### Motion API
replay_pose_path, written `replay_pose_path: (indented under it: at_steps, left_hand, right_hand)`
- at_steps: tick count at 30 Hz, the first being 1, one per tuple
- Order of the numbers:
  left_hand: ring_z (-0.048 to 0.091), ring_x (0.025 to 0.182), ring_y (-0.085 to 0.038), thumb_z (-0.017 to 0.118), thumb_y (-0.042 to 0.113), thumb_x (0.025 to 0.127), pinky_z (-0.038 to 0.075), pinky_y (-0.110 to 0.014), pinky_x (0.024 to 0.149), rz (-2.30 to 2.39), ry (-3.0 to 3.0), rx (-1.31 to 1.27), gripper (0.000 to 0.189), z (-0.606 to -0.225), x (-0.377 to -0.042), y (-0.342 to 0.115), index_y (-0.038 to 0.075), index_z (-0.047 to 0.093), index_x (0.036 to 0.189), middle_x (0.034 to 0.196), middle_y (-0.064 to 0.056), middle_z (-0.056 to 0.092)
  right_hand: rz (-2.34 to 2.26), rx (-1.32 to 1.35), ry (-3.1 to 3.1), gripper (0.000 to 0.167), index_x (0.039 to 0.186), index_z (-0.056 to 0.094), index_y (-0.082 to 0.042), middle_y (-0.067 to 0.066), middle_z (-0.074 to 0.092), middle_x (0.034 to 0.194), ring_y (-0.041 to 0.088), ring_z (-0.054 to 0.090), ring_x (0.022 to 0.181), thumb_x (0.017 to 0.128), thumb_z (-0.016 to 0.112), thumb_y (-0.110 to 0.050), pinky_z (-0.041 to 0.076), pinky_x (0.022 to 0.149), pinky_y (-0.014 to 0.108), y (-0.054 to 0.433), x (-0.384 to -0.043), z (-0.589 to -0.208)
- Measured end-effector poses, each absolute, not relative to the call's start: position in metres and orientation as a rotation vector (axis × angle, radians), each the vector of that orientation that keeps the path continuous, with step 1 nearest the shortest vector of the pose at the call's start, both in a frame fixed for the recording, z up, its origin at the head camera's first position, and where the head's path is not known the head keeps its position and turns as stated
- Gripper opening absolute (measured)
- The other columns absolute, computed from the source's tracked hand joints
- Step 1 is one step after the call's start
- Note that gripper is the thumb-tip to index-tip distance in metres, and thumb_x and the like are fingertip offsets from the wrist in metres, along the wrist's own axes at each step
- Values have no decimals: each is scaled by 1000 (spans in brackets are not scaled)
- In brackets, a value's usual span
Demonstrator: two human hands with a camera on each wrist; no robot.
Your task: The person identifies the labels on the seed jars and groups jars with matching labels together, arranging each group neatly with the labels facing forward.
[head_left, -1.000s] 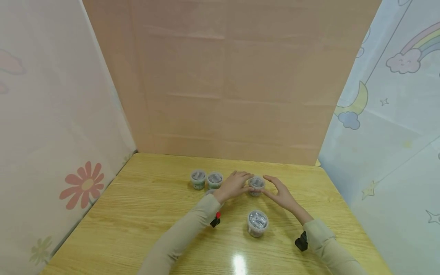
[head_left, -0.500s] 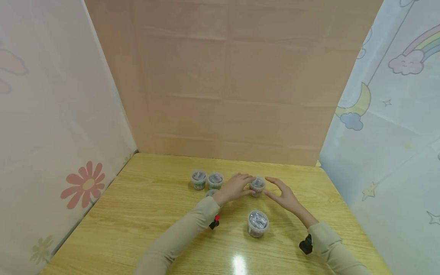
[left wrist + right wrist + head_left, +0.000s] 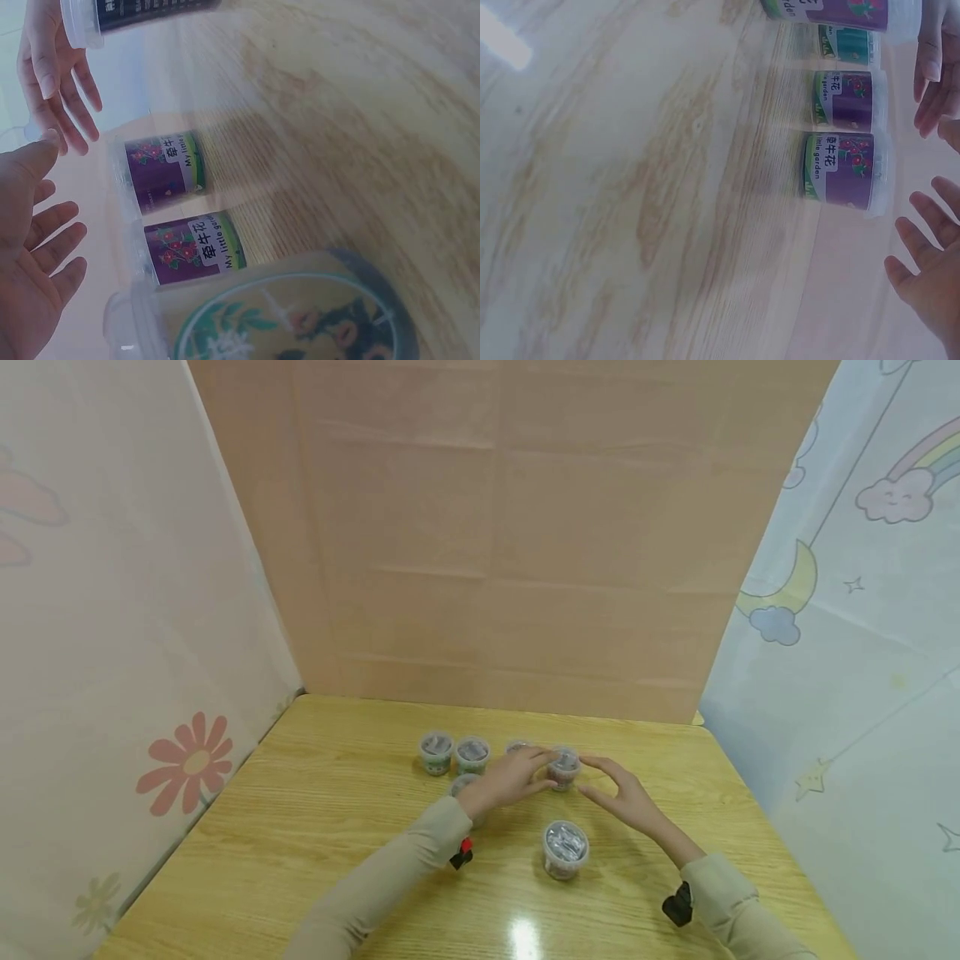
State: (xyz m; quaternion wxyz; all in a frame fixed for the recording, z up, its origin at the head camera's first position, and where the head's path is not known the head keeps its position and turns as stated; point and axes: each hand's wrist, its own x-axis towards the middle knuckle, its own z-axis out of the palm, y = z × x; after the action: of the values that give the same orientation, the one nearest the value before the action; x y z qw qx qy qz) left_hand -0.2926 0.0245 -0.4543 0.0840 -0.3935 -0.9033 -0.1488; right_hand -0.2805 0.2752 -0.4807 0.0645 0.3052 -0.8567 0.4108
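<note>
My left hand [image 3: 513, 777] and right hand [image 3: 626, 797] hover on either side of a small plastic tub [image 3: 564, 768] with a clear lid, fingers loosely bent and thumbs apart. In the left wrist view, two purple-labelled tubs [image 3: 196, 244] printed "My little garden" stand side by side. The right wrist view shows those purple tubs [image 3: 844, 171] with the fingers [image 3: 922, 247] of my right hand apart from their lids. Another tub [image 3: 517, 746] is mostly hidden behind my left hand. Neither hand holds anything.
Two tubs [image 3: 437, 753] [image 3: 472, 755] stand at the back left, and another tub [image 3: 467, 783] is partly covered by my left wrist. Nearer the front is a single tub [image 3: 566, 850]. A brown backdrop [image 3: 495, 568] rises behind the wooden table [image 3: 337, 793].
Both hands have drawn back slightly from the tub between them, the right one outward. A tub behind my left hand now shows. The tubs look unmoved.
</note>
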Motion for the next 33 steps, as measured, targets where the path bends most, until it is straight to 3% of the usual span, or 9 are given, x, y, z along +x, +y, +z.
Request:
replay_pose_path:
  at_steps: [6, 17, 23, 33]
  left_hand:
    - [54, 115, -15, 54, 37, 93, 46, -25, 95, -461, -2693, -1175, 51, -454, -286, 23, 11, 46, 136, 134, -3, 51]
    - [51, 118, -12, 46, 41, 96, 47, -23, 93, -527, -2699, -1208, 50, -460, -273, 22, 15, 44, 138, 134, 1, 50]
    - [51, 119, -12, 47, 38, 97, 46, -25, 95, -575, -2692, -1238, 46, -460, -268, 21, 18, 44, 138, 135, 3, 49]
    - [47, 124, -13, 38, 46, 97, 44, -30, 98, -597, -2716, -1245, 50, -457, -260, 21, 22, 39, 141, 139, 3, 46]
  right_hand:
    - [1212, 959, -2555, 50, 132, 47, -1, 21, 49, 132, 43, 44, 120, 86, 65, -9, 40, 91, 63, 270, -268, -468]
    - [1254, 975, -2587, 47, 130, 49, 3, 26, 49, 129, 46, 45, 119, 88, 64, -10, 36, 92, 66, 262, -247, -447]
    - [1228, 1005, -2571, 45, 128, 51, 2, 23, 53, 126, 43, 48, 116, 87, 65, -10, 39, 91, 63, 261, -243, -445]
    - [1224, 1041, -2581, 42, 126, 53, 0, 18, 55, 125, 41, 50, 116, 87, 64, -9, 39, 91, 63, 262, -241, -444]
